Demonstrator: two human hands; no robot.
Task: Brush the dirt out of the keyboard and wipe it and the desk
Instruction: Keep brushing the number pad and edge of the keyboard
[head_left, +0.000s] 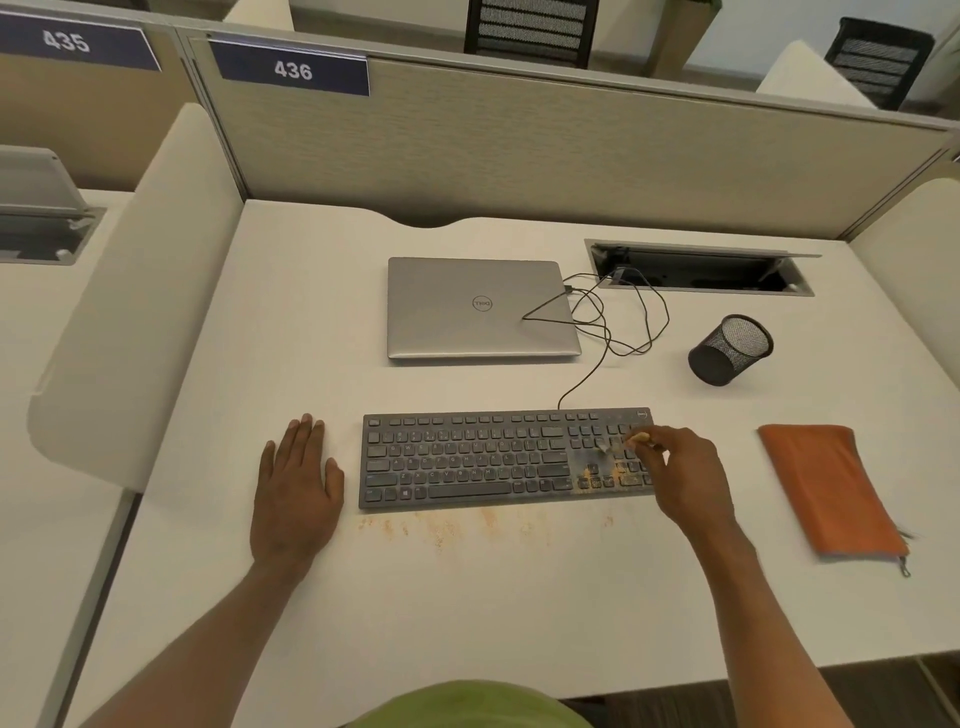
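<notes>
A grey keyboard (467, 460) lies flat on the white desk (467, 613). Orange dirt (605, 475) covers its right end, around the number pad. More orange dust (457, 526) is smeared on the desk just in front of the keyboard. My right hand (680, 475) hovers over the number pad and pinches a small brush (626, 441), its pale bristles touching the keys. My left hand (296, 488) lies flat on the desk, just left of the keyboard, fingers straight. An orange cloth (831, 488) lies folded at the right.
A shut silver laptop (478, 309) sits behind the keyboard, with a tangle of black cable (618, 317) running to an open cable box (701, 270). A black mesh pen cup (730, 351) lies tipped over at the right. Partition walls enclose the desk on three sides.
</notes>
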